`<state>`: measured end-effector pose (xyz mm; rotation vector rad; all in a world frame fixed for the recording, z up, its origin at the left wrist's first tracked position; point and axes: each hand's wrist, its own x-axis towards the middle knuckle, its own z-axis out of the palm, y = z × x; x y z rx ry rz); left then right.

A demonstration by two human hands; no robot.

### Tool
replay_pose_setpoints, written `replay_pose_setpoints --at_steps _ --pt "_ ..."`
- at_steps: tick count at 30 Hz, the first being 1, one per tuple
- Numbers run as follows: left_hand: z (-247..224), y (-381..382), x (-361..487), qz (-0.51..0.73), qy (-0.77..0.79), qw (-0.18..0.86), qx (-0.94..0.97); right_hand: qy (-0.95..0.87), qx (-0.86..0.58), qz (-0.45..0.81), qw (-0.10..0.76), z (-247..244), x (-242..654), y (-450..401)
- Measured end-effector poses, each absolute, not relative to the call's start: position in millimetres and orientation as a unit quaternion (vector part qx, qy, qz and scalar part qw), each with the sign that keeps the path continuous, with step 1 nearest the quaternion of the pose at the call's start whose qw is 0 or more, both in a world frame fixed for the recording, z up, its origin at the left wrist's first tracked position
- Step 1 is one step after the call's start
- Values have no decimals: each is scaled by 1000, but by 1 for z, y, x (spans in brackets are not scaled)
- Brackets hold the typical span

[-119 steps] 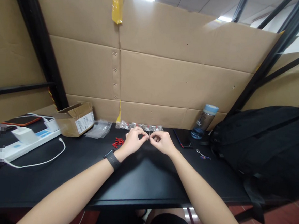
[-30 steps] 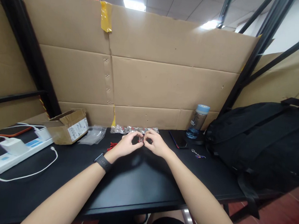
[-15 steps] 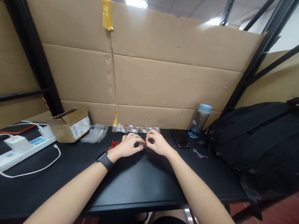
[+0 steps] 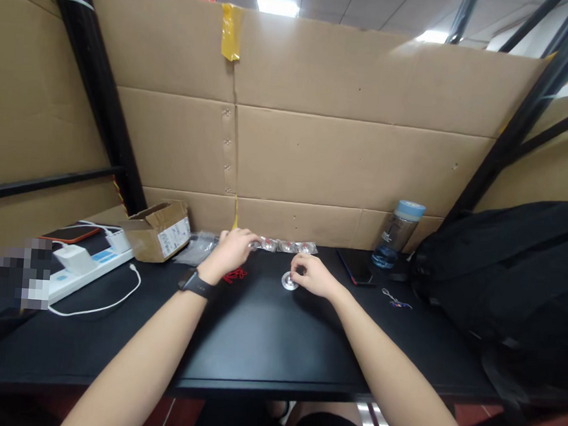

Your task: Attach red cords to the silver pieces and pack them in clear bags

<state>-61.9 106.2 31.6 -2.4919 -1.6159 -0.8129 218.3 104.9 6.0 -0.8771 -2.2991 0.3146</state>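
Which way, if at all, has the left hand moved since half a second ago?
Yes. The left hand has gone left, closer to the cardboard box and away from the right hand.

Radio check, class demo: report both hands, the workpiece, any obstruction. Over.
Left hand at row of packets. Right hand fingering silver disc on black table. Red cords near left hand, off the disc.

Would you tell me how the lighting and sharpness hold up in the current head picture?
In the head view, a ceiling light glares at the top; the black tabletop carries a soft, pale sheen; the backpack sinks into darkness, with little detail; the picture is pixelated at the left edge; the silver disc is too small and soft to read finely.
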Motion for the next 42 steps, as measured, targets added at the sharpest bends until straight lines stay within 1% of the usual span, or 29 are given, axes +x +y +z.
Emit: replay_pose_setpoints --at_steps 2,5,8,10,13,15,21,30,32,36,38,42 --pt "39 113 -86 -237 -539 21 -808 -877 -335 120 322 6 220 106" --pt "39 118 -106 -160 -531 -48 -830 -874 -341 126 323 7 222 107" --pt "33 121 -109 -113 -511 -89 -848 -873 -344 129 320 6 222 107" --pt "30 121 -106 -100 -496 -98 -857 -876 -341 132 315 6 221 106" --pt "28 121 -102 -87 -499 -81 -859 -878 -339 133 311 6 221 106" --pt "28 122 -101 -88 -497 -74 -860 -878 -340 133 310 6 220 106" --pt "27 121 -98 -95 -484 -105 -863 -879 -342 131 305 6 219 104" --pt "28 115 -89 -131 -486 -116 -856 -872 -365 124 300 10 227 107" --pt "28 114 -88 -141 -477 -105 -861 -870 -385 117 283 12 236 109" --pt "32 112 -80 -161 -469 -60 -866 -877 -418 114 209 13 258 115" --pt "33 110 -74 -180 -464 -61 -865 -874 -431 130 184 11 266 118" --pt "33 105 -60 -214 -448 -91 -863 -861 -440 173 189 6 272 123"
